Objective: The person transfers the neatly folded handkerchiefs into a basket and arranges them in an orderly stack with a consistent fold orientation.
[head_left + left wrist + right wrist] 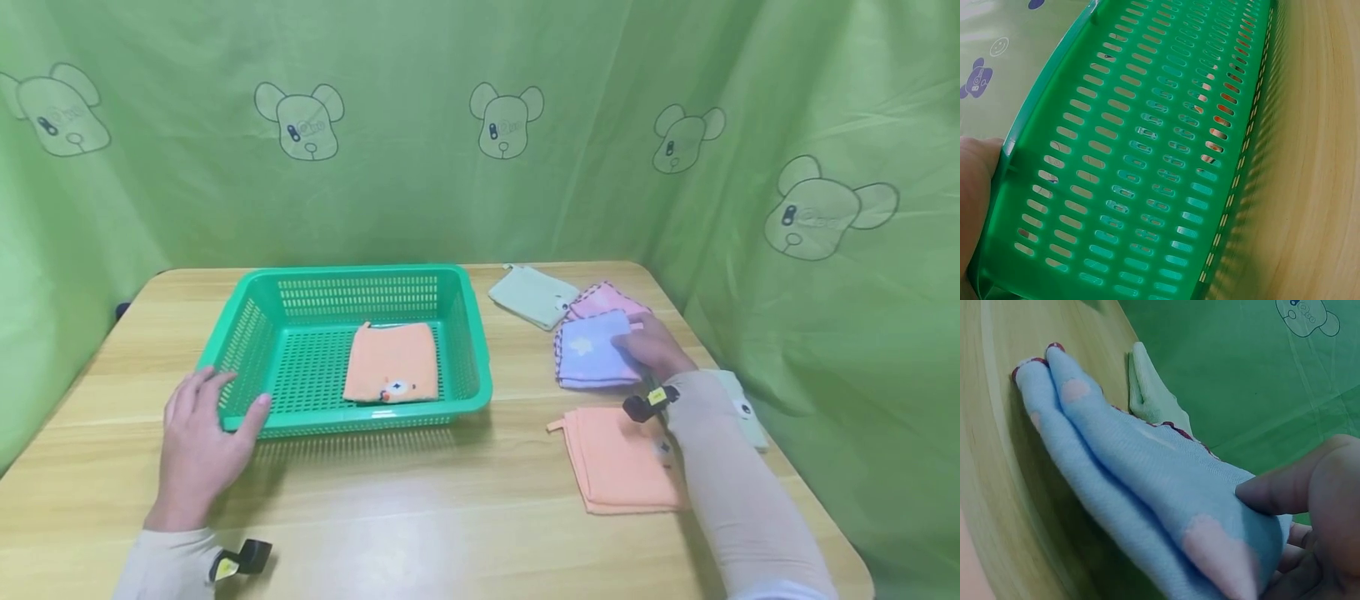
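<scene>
My left hand [202,433] grips the near left corner of a green plastic basket [480,367], its thumb on the front rim. In the left wrist view, part of that hand shows at the rim beside the slotted wall [1141,150]. My right hand [660,346] pinches the edge of a folded blue towel [592,350] with a pale patch and dark red stitched edging. The right wrist view shows the thumb on top of the blue towel [1141,469] and fingers beneath. A pink towel [611,298] lies just behind it. Inside the basket lies a folded orange towel [393,358].
More orange towels [618,462] lie stacked near the right forearm. One pale green towel [532,296] is at the back, and another [738,408] is partly behind the right sleeve. Green curtains [412,208] surround the wooden table [390,525].
</scene>
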Available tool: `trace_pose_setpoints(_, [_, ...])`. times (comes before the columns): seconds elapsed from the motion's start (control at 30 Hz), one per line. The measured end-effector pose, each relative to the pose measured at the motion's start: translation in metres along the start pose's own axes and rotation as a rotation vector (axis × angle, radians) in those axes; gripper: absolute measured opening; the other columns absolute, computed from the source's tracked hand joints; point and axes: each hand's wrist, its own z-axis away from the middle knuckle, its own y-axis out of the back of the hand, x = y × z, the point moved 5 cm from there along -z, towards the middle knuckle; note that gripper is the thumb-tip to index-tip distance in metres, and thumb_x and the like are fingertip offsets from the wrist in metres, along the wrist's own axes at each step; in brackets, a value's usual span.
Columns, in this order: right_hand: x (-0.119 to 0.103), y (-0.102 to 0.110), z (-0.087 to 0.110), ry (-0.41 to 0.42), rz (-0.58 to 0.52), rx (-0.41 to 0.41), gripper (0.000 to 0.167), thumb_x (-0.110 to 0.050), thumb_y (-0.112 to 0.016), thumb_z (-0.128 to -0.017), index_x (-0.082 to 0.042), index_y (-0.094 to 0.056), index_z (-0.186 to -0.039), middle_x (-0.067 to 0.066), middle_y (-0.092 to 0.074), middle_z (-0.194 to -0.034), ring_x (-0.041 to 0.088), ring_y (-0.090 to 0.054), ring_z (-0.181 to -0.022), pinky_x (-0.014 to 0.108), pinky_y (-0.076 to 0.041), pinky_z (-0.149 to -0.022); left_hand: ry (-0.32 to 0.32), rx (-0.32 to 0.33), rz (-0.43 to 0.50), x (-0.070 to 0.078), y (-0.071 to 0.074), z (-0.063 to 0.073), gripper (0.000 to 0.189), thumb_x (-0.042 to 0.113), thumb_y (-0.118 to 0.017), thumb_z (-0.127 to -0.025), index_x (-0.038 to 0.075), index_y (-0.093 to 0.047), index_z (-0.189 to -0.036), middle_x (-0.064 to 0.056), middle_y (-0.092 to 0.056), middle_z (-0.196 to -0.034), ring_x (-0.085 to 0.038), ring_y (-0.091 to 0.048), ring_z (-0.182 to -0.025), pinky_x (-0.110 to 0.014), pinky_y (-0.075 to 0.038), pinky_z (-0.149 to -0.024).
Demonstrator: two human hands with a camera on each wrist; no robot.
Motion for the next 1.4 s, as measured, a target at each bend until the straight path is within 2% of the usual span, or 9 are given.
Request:
trace_pose_setpoints(0.1, [-0.003, 0.002, 0.001, -0.002, 0.004, 0.027, 0.070, -0.018, -0.057, -0.093, 0.001, -0.020, -0.150, 0.029, -0.030, -0.148, 0.042, -0.041, -0.122, 0.051, -0.038, -0.101, 0.003, -0.001, -0.001, 0.000, 0.000, 0.000, 0.061, 0.040, -0.057, -0.095, -0.008, -0.047, -0.131, -0.034, -0.027, -0.147, -0.054, -0.019, -0.136, -0.072, -0.012, -0.106])
trace_pose_setpoints(0.27, [-0.005, 0.003, 0.003, -0.017, -0.020, 0.033, 0.071, -0.020, -0.058, -0.094, 0.000, -0.020, -0.151, 0.028, -0.026, -0.150, 0.044, -0.037, -0.127, 0.054, -0.034, -0.105, 0.008, -0.010, -0.002, 0.000, -0.001, 0.000, 0.057, 0.040, -0.057, -0.095, -0.007, -0.052, -0.126, -0.033, -0.026, -0.148, -0.053, -0.017, -0.137, -0.074, -0.012, -0.104])
trace_pose_setpoints(0.63, [-0.022, 0.003, 0.013, 0.032, -0.003, 0.041, 0.075, -0.023, -0.058, -0.094, 0.001, -0.016, -0.152, 0.031, -0.036, -0.144, 0.039, -0.046, -0.118, 0.051, -0.037, -0.103, 0.004, -0.012, -0.003, 0.001, -0.001, 0.001, 0.052, 0.040, -0.056, -0.096, -0.006, -0.055, -0.122, -0.033, -0.026, -0.149, -0.054, -0.016, -0.137, -0.074, -0.011, -0.104])
trace_pose_setpoints(0.93, [-0.028, 0.002, 0.015, 0.041, -0.017, 0.025, 0.077, -0.026, -0.058, -0.095, -0.002, -0.013, -0.153, 0.027, -0.042, -0.136, 0.030, -0.056, -0.098, 0.037, -0.049, -0.084, -0.001, -0.026, -0.020, 0.001, -0.002, 0.001, 0.052, 0.040, -0.054, -0.096, -0.004, -0.056, -0.123, -0.033, -0.025, -0.149, -0.053, -0.015, -0.137, -0.075, -0.011, -0.103])
trace_pose_setpoints(1.1, [-0.031, 0.000, 0.015, 0.052, -0.056, 0.008, 0.077, -0.023, -0.058, -0.096, -0.002, -0.012, -0.153, 0.027, -0.045, -0.131, 0.026, -0.061, -0.086, 0.034, -0.055, -0.073, -0.012, -0.012, -0.014, 0.001, -0.002, 0.002, 0.052, 0.039, -0.056, -0.096, -0.001, -0.055, -0.128, -0.033, -0.027, -0.148, -0.053, -0.017, -0.137, -0.075, -0.012, -0.103])
trace_pose_setpoints(1.4, [-0.041, -0.002, 0.015, 0.082, -0.076, 0.004, 0.071, -0.019, -0.057, -0.096, 0.000, -0.017, -0.151, 0.027, -0.042, -0.136, 0.030, -0.060, -0.096, 0.034, -0.055, -0.078, -0.025, -0.005, -0.013, 0.003, 0.000, 0.002, 0.048, 0.039, -0.055, -0.096, -0.001, -0.059, -0.123, -0.034, -0.027, -0.148, -0.054, -0.016, -0.137, -0.075, -0.011, -0.103])
